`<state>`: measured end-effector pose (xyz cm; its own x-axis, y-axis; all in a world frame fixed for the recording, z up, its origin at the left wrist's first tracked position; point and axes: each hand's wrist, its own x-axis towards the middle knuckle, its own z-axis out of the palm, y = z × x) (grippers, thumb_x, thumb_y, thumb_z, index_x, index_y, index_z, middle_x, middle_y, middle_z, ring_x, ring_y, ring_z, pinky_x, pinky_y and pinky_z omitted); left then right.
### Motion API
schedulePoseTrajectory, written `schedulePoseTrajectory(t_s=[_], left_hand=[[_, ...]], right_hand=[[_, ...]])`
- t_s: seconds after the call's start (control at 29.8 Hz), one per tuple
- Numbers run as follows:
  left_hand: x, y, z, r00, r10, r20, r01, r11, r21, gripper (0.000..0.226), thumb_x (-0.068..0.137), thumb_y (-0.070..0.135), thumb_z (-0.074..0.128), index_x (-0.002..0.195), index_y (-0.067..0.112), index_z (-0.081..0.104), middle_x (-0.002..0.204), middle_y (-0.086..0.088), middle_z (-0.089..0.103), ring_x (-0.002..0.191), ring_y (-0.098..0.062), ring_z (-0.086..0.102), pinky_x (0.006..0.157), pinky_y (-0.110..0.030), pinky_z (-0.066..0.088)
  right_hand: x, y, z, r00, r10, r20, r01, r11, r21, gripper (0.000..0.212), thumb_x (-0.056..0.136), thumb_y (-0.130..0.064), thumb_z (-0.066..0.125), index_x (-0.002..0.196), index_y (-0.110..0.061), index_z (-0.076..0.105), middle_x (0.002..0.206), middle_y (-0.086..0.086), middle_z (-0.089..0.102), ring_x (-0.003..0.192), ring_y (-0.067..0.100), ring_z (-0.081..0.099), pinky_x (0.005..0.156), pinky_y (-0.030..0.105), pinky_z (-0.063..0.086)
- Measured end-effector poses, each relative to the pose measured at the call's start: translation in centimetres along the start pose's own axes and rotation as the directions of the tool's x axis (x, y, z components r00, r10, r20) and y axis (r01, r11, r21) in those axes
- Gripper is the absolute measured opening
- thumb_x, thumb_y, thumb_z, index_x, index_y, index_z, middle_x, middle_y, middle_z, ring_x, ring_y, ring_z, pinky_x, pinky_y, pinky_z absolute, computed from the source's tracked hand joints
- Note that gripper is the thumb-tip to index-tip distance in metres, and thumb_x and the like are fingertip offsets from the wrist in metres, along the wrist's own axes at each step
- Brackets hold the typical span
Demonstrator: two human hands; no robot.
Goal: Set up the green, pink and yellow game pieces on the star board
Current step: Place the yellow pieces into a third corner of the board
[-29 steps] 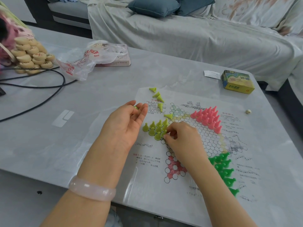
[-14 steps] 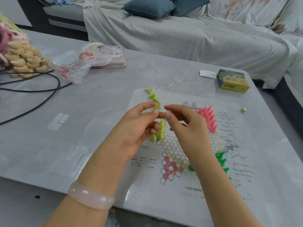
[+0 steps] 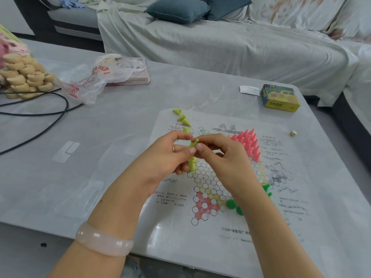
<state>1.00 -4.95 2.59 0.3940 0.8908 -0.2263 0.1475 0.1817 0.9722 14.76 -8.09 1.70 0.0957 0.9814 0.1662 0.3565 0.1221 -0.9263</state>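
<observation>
The paper star board (image 3: 208, 189) lies flat on the grey table. Pink pieces (image 3: 249, 142) stand packed in its far right point. Green pieces (image 3: 230, 203) show at the near right, partly hidden by my right forearm. Loose yellow pieces (image 3: 183, 120) lie on their sides at the sheet's far left corner, and standing yellow pieces (image 3: 192, 164) peek out under my left hand. Above the board, my left hand (image 3: 170, 157) and my right hand (image 3: 222, 155) meet, both pinching one yellow piece (image 3: 193, 143) between their fingertips.
A yellow and green box (image 3: 280, 98) and a white slip sit at the far right, a small die (image 3: 293, 133) near them. A plastic bag (image 3: 96, 77) over a pink box, stacked round wooden discs (image 3: 24, 77) and black cables (image 3: 40, 115) occupy the far left. A covered sofa stands behind.
Both hands rose from the board and came together above it. My left hand lifted a yellow piece, and the right fingers closed onto that same piece.
</observation>
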Motion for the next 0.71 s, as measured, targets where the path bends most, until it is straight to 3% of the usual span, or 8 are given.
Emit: schedulePoseTrajectory(t_s=[0.07, 0.17, 0.27, 0.34, 0.44, 0.54, 0.64, 0.71], left_hand=[[-0.2, 0.3, -0.4, 0.998, -0.002, 0.059, -0.001, 0.998, 0.057, 0.034, 0.09, 0.013, 0.055, 0.123, 0.018, 0.048, 0.058, 0.005, 0.058, 0.05, -0.005, 0.053, 0.053, -0.017, 0.044], [-0.6, 0.7, -0.8, 0.996, -0.02, 0.088, 0.007, 0.99, 0.142, 0.034, 0.089, 0.021, 0.055, 0.122, 0.025, 0.046, 0.07, 0.007, 0.069, 0.06, -0.005, 0.059, 0.058, -0.017, 0.049], [-0.1, 0.5, -1.5, 0.995, 0.018, -0.101, 0.004, 0.977, 0.211, 0.029, 0.09, 0.024, 0.054, 0.118, 0.029, 0.047, 0.095, 0.002, 0.068, 0.068, -0.01, 0.061, 0.066, -0.023, 0.051], [0.9, 0.4, -2.0, 0.97, 0.083, -0.23, 0.002, 0.938, 0.347, 0.028, 0.091, 0.025, 0.051, 0.118, 0.03, 0.049, 0.109, 0.001, 0.06, 0.079, -0.016, 0.06, 0.074, -0.029, 0.05], [3.9, 0.3, -1.8, 0.963, 0.154, -0.221, 0.034, 0.743, 0.669, 0.036, 0.092, 0.026, 0.046, 0.128, 0.028, 0.045, 0.128, -0.005, 0.044, 0.101, -0.022, 0.051, 0.086, -0.029, 0.04], [8.1, 0.3, -0.8, 0.98, 0.146, -0.136, 0.043, 0.509, 0.86, 0.043, 0.093, 0.029, 0.042, 0.136, 0.026, 0.037, 0.145, -0.013, 0.022, 0.122, -0.031, 0.043, 0.1, -0.036, 0.035], [11.8, 0.1, -0.5, 0.991, 0.116, -0.072, 0.035, 0.289, 0.957, 0.044, 0.094, 0.035, 0.039, 0.136, 0.025, 0.035, 0.147, -0.016, 0.016, 0.126, -0.035, 0.036, 0.099, -0.042, 0.036], [13.2, 0.1, -0.3, 0.994, 0.095, -0.052, 0.032, 0.196, 0.98, 0.042, 0.094, 0.035, 0.04, 0.133, 0.02, 0.038, 0.142, -0.017, 0.021, 0.12, -0.036, 0.038, 0.094, -0.042, 0.038]], right_hand=[[0.0, 0.0, -0.1, 1.0, -0.001, 0.025, 0.002, 1.0, -0.006, 0.018, 0.083, -0.018, 0.062, 0.085, -0.036, 0.064, 0.087, -0.006, 0.067, 0.086, 0.012, 0.064, 0.081, 0.035, 0.053], [0.0, 0.2, -0.1, 1.0, 0.006, 0.019, -0.005, 0.999, -0.034, 0.011, 0.084, -0.019, 0.062, 0.086, -0.03, 0.065, 0.081, -0.009, 0.067, 0.078, 0.003, 0.062, 0.073, 0.023, 0.052], [0.0, 0.4, -0.3, 0.997, 0.033, -0.067, -0.034, 0.999, -0.02, 0.006, 0.083, -0.021, 0.062, 0.088, -0.024, 0.065, 0.076, -0.012, 0.064, 0.071, -0.002, 0.056, 0.067, 0.016, 0.048], [0.1, 0.4, -0.8, 0.994, 0.035, -0.099, -0.039, 0.998, -0.042, 0.005, 0.083, -0.02, 0.062, 0.086, -0.024, 0.065, 0.073, -0.011, 0.063, 0.069, -0.003, 0.055, 0.064, 0.01, 0.046], [0.1, 0.4, -1.4, 0.998, 0.029, -0.049, -0.036, 0.987, -0.159, 0.006, 0.083, -0.019, 0.062, 0.087, -0.022, 0.065, 0.074, -0.009, 0.065, 0.07, 0.0, 0.058, 0.065, 0.009, 0.047], [0.0, 0.3, -1.7, 0.998, 0.027, 0.05, -0.01, 0.948, -0.318, 0.008, 0.084, -0.019, 0.06, 0.089, -0.019, 0.065, 0.075, -0.008, 0.065, 0.071, 0.004, 0.06, 0.07, 0.02, 0.052], [-0.2, 0.2, -1.9, 0.994, 0.021, 0.105, 0.023, 0.915, -0.402, 0.01, 0.085, -0.019, 0.057, 0.091, -0.017, 0.065, 0.079, -0.005, 0.066, 0.075, 0.009, 0.061, 0.074, 0.026, 0.052], [-0.3, 0.2, -2.2, 0.995, 0.025, 0.1, 0.019, 0.909, -0.417, 0.011, 0.085, -0.019, 0.056, 0.092, -0.017, 0.065, 0.079, -0.005, 0.066, 0.076, 0.008, 0.061, 0.075, 0.026, 0.052]])
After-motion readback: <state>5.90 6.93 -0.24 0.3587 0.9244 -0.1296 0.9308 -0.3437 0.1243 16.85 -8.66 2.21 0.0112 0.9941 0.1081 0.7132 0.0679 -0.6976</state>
